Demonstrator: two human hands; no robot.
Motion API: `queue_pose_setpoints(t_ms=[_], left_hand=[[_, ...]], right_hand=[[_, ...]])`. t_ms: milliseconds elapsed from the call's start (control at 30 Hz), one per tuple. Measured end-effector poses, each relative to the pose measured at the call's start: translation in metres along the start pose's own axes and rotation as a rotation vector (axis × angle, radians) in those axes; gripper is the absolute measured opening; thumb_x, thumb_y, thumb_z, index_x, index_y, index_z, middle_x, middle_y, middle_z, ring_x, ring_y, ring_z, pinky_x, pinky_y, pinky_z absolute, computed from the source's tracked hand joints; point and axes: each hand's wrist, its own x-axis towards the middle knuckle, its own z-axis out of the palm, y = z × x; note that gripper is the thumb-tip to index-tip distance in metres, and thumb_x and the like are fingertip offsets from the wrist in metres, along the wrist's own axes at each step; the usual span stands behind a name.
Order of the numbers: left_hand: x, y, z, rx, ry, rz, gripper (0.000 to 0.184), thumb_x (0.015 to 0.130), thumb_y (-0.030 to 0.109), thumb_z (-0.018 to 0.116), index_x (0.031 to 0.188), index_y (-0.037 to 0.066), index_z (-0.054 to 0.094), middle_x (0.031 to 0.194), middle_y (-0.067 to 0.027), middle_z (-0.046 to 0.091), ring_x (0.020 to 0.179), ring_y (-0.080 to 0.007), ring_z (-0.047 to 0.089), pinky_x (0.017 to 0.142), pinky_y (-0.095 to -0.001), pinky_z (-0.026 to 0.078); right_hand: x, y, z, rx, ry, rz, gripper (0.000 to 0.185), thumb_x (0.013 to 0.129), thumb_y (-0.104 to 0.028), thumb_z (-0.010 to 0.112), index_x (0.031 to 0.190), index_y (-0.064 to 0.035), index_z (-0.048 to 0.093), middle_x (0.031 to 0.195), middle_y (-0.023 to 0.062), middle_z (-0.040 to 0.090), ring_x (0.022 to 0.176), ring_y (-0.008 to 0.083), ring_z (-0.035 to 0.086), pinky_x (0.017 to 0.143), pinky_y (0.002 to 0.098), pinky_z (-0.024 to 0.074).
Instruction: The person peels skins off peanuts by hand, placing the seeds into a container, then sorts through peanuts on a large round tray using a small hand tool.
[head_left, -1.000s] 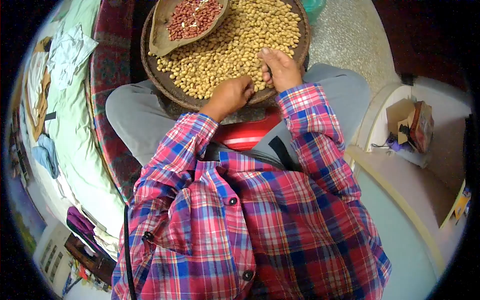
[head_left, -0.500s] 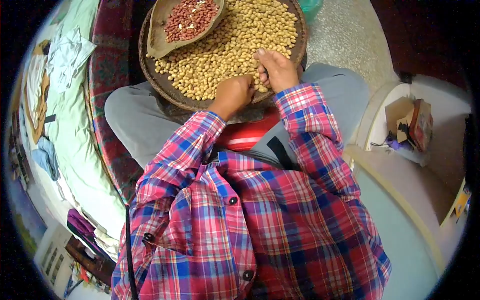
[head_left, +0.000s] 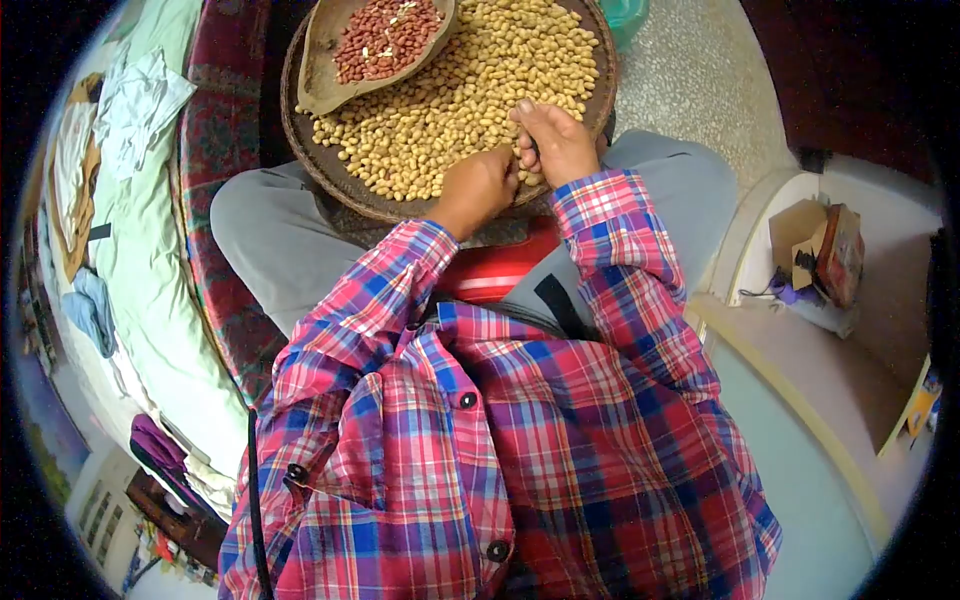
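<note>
A round woven tray full of unshelled peanuts rests across my crossed legs. In its upper left sits a brown scoop-like bowl of red shelled peanut kernels, with a few pale ones among them. Over the near edge of the tray, my left hand is closed, knuckles up, with its fingertips hidden. Close beside it, my right hand has its fingers curled and its thumb pointing up. Anything pinched in either hand is too small or covered to make out.
A green plastic item stands beyond the tray's right rim on the speckled floor. To the left is a bed with a pale green sheet and clothes. At the right, a shelf holds a cardboard box.
My left hand has shifted slightly to the right and turned a little near my right hand. The tray appears slightly to the right in view; the right hand stays nearly in place.
</note>
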Motion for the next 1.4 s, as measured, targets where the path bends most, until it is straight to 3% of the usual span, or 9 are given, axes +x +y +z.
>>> queue_pose_setpoints(t_ms=[600, 667, 700, 767, 800, 967, 1067, 1167, 1400], left_hand=[[0.001, -0.007, -0.003, -0.060, -0.115, -0.013, 0.030, 0.079, 0.021, 0.067, 0.103, 0.005, 0.059, 0.083, -0.0175, 0.064, 0.077, -0.0356, 0.063, 0.070, -0.0442, 0.050], [-0.001, -0.016, -0.001, -0.361, -0.027, 0.040, 0.023, 0.084, 0.022, 0.064, 0.097, 0.003, 0.058, 0.081, -0.0110, 0.065, 0.066, -0.0232, 0.060, 0.063, -0.0365, 0.049], [-0.002, -0.012, -0.012, -0.361, -0.029, 0.043, 0.023, 0.084, 0.022, 0.064, 0.097, 0.003, 0.058, 0.081, -0.0110, 0.065, 0.066, -0.0232, 0.060, 0.063, -0.0365, 0.049], [-0.005, -0.006, -0.037, -0.840, -0.301, -0.239, 0.018, 0.087, 0.020, 0.060, 0.094, 0.004, 0.054, 0.078, -0.0069, 0.064, 0.058, -0.0119, 0.053, 0.055, -0.0264, 0.046], [-0.007, -0.008, -0.043, -0.987, -0.294, -0.250, 0.015, 0.090, 0.017, 0.058, 0.097, 0.005, 0.053, 0.083, -0.0053, 0.065, 0.057, -0.0056, 0.049, 0.052, -0.0205, 0.043], [-0.018, -0.017, -0.069, -1.150, -0.203, -0.219, 0.014, 0.090, 0.012, 0.060, 0.101, 0.005, 0.055, 0.084, -0.0036, 0.065, 0.056, -0.0064, 0.052, 0.048, -0.0188, 0.040], [-0.021, -0.019, -0.079, -1.057, -0.159, -0.238, 0.018, 0.090, 0.013, 0.062, 0.103, 0.004, 0.056, 0.085, -0.0027, 0.061, 0.061, -0.0068, 0.052, 0.054, -0.0206, 0.045], [-0.023, -0.018, -0.079, -1.099, -0.098, -0.233, 0.018, 0.088, 0.013, 0.064, 0.103, 0.005, 0.058, 0.078, 0.0005, 0.059, 0.056, -0.0059, 0.053, 0.047, -0.0185, 0.038], [-0.026, -0.023, -0.081, -1.021, -0.100, -0.164, 0.019, 0.088, 0.012, 0.064, 0.104, 0.007, 0.056, 0.081, 0.0012, 0.057, 0.062, -0.0056, 0.052, 0.053, -0.0196, 0.044]], right_hand=[[0.001, -0.002, -0.001, 0.067, 0.024, -0.046, 0.034, 0.091, -0.037, 0.059, 0.080, -0.0048, 0.056, 0.063, -0.0008, 0.052, 0.049, 0.0059, 0.047, 0.044, 0.0220, 0.0401], [-0.001, -0.003, -0.003, 0.020, 0.013, 0.017, 0.037, 0.092, -0.040, 0.056, 0.098, -0.0039, 0.061, 0.070, -0.0025, 0.051, 0.055, 0.0050, 0.046, 0.049, 0.0198, 0.0376], [-0.002, -0.003, -0.004, 0.021, 0.016, 0.016, 0.037, 0.092, -0.040, 0.056, 0.098, -0.0039, 0.061, 0.070, -0.0025, 0.051, 0.055, 0.0050, 0.046, 0.049, 0.0198, 0.0376], [-0.003, -0.003, -0.005, 0.004, -0.013, 0.002, 0.036, 0.092, -0.039, 0.056, 0.098, -0.0044, 0.061, 0.070, -0.0027, 0.051, 0.055, 0.0052, 0.046, 0.049, 0.0197, 0.0372], [-0.004, -0.005, -0.005, -0.019, -0.031, 0.036, 0.034, 0.093, -0.038, 0.055, 0.097, -0.0049, 0.061, 0.069, -0.0027, 0.051, 0.056, 0.0052, 0.046, 0.049, 0.0194, 0.0369], [0.000, 0.007, -0.004, -0.211, -0.181, 0.091, 0.030, 0.094, -0.033, 0.053, 0.094, -0.0045, 0.061, 0.068, -0.0017, 0.051, 0.058, 0.0070, 0.047, 0.052, 0.0215, 0.0382], [-0.007, 0.015, 0.003, -0.571, -0.210, -0.182, 0.029, 0.094, -0.030, 0.053, 0.099, -0.0014, 0.060, 0.074, 0.0044, 0.056, 0.066, 0.0123, 0.052, 0.062, 0.0276, 0.0426], [-0.010, 0.010, 0.005, -0.559, -0.286, -0.192, 0.030, 0.093, -0.029, 0.054, 0.102, -0.0011, 0.060, 0.078, 0.0067, 0.058, 0.073, 0.0137, 0.055, 0.068, 0.0288, 0.0443], [-0.014, 0.007, 0.005, -0.560, -0.354, -0.237, 0.031, 0.092, -0.028, 0.056, 0.108, -0.0012, 0.058, 0.089, 0.0103, 0.062, 0.084, 0.0165, 0.057, 0.077, 0.0309, 0.0448]])
